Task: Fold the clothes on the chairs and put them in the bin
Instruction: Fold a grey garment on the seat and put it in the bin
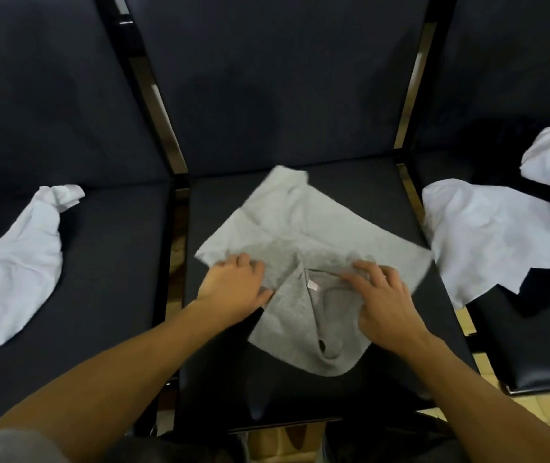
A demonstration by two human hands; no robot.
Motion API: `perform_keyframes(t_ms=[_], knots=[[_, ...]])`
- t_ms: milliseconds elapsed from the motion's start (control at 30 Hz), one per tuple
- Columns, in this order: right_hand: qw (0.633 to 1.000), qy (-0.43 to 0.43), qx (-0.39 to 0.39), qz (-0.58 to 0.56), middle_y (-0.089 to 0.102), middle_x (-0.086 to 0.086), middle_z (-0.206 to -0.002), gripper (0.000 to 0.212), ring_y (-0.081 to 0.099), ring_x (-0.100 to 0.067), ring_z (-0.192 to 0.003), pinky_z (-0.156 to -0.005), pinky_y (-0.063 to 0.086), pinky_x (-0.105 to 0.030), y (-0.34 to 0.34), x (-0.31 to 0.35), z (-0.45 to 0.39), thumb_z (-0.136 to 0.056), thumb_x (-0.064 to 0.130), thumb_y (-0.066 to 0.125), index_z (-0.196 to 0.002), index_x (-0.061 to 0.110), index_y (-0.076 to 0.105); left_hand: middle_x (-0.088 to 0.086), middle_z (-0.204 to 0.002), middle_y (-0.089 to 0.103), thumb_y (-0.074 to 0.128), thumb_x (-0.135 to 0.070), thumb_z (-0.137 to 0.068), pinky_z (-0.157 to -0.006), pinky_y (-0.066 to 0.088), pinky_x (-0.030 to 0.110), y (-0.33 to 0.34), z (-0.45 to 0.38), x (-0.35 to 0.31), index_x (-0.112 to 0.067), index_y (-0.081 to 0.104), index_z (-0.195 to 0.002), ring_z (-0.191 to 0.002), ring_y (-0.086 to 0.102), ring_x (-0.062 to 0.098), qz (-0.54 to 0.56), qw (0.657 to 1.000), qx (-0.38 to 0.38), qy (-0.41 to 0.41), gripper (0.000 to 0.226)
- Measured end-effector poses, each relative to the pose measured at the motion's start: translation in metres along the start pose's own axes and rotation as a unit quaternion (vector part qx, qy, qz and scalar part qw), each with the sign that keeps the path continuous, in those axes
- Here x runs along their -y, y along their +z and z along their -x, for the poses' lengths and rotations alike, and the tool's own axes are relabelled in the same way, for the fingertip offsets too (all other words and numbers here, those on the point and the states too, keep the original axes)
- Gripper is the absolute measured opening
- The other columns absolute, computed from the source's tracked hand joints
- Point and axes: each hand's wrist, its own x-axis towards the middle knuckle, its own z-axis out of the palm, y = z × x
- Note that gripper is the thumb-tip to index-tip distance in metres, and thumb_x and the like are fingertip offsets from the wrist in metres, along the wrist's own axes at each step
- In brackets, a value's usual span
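Grey knit garment (300,235) lies partly folded on the middle black padded chair seat (384,182) at frame centre, a small pale label showing near its collar. The left hand (233,285) pinches a fold at its left edge, thumb under the cloth, while the right hand (380,302) presses on it with fingers spread and bent. Crumpled white garments lie on the left seat (16,272) and right seat (501,235); no bin is in view.
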Motion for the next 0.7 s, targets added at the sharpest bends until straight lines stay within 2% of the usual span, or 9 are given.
perform_keyframes(t_ms=[67, 133, 167, 233, 300, 400, 500, 600, 700], knots=[[0.997, -0.046, -0.041, -0.052, 0.052, 0.007, -0.125, 0.043, 0.051, -0.023, -0.109, -0.090, 0.051, -0.039, -0.001, 0.008, 0.002, -0.086, 0.015, 0.056, -0.126, 0.029, 0.060, 0.014, -0.133, 0.054, 0.036, -0.056, -0.103, -0.077, 0.043, 0.038, -0.001, 0.017, -0.005, -0.012, 0.046, -0.137, -0.115, 0.059, 0.032, 0.004, 1.000, 0.011, -0.010, 0.057], [0.993, -0.071, 0.006, -0.089, 0.053, 0.013, -0.112, 0.025, 0.057, -0.016, -0.101, -0.082, 0.050, -0.031, -0.002, 0.022, 0.009, -0.095, 0.041, 0.053, -0.119, 0.033, 0.057, 0.009, -0.121, 0.061, 0.038, -0.053, -0.103, -0.071, 0.043, 0.036, 0.003, 0.036, -0.004, -0.013, 0.054, -0.124, -0.102, 0.064, 0.029, 0.027, 0.999, -0.001, 0.019, 0.048], [0.993, -0.070, 0.050, -0.086, 0.051, 0.016, -0.113, 0.033, 0.056, -0.013, -0.103, -0.085, 0.049, -0.030, -0.002, 0.028, 0.013, -0.095, 0.057, 0.048, -0.120, 0.036, 0.053, 0.005, -0.115, 0.062, 0.039, -0.054, -0.102, -0.071, 0.044, 0.036, 0.008, 0.045, -0.002, -0.016, 0.055, -0.119, -0.099, 0.065, 0.026, 0.060, 0.998, -0.004, 0.030, 0.044], [0.991, -0.058, 0.113, -0.041, 0.047, 0.015, -0.126, 0.062, 0.049, -0.014, -0.113, -0.097, 0.045, -0.032, 0.001, 0.039, 0.018, -0.084, 0.081, 0.042, -0.130, 0.039, 0.042, -0.002, -0.111, 0.059, 0.042, -0.054, -0.100, -0.075, 0.049, 0.034, 0.023, 0.058, 0.008, -0.021, 0.056, -0.114, -0.101, 0.062, 0.021, 0.137, 0.990, -0.019, 0.028, 0.038], [0.989, -0.055, 0.136, 0.006, 0.037, 0.009, -0.139, 0.083, 0.041, -0.020, -0.123, -0.105, 0.042, -0.038, 0.005, 0.048, 0.019, -0.072, 0.090, 0.044, -0.136, 0.039, 0.031, -0.003, -0.116, 0.054, 0.052, -0.051, -0.096, -0.081, 0.052, 0.036, 0.042, 0.066, 0.025, -0.023, 0.058, -0.117, -0.107, 0.056, 0.021, 0.188, 0.979, -0.081, -0.021, 0.036], [0.984, -0.071, 0.137, 0.085, 0.023, 0.001, -0.147, 0.084, 0.034, -0.027, -0.128, -0.106, 0.038, -0.045, 0.008, 0.056, 0.022, -0.072, 0.084, 0.052, -0.136, 0.035, 0.027, 0.007, -0.125, 0.047, 0.072, -0.042, -0.088, -0.088, 0.053, 0.045, 0.054, 0.069, 0.050, -0.016, 0.054, -0.128, -0.114, 0.048, 0.029, 0.260, 0.944, -0.132, -0.152, 0.051], [0.986, -0.075, 0.097, 0.112, 0.027, -0.003, -0.148, 0.056, 0.039, -0.030, -0.125, -0.100, 0.042, -0.045, 0.015, 0.058, 0.023, -0.085, 0.066, 0.050, -0.128, 0.033, 0.037, 0.006, -0.135, 0.045, 0.075, -0.046, -0.086, -0.098, 0.051, 0.046, 0.055, 0.063, 0.056, -0.014, 0.048, -0.137, -0.126, 0.046, 0.027, 0.373, 0.889, -0.106, -0.244, 0.066], [0.991, -0.068, 0.077, 0.090, 0.033, 0.000, -0.145, 0.031, 0.043, -0.029, -0.120, -0.096, 0.044, -0.043, 0.017, 0.058, 0.020, -0.093, 0.048, 0.047, -0.120, 0.032, 0.048, 0.003, -0.142, 0.047, 0.076, -0.049, -0.084, -0.102, 0.050, 0.045, 0.057, 0.057, 0.051, -0.015, 0.046, -0.141, -0.129, 0.049, 0.024, 0.434, 0.859, -0.081, -0.259, 0.072], [0.996, -0.065, 0.054, 0.042, 0.037, 0.008, -0.140, 0.023, 0.046, -0.023, -0.117, -0.093, 0.047, -0.041, 0.016, 0.054, 0.019, -0.096, 0.048, 0.046, -0.114, 0.034, 0.052, 0.001, -0.140, 0.048, 0.077, -0.049, -0.083, -0.100, 0.051, 0.045, 0.059, 0.055, 0.050, -0.014, 0.046, -0.141, -0.128, 0.050, 0.022, 0.446, 0.849, -0.087, -0.270, 0.074]])
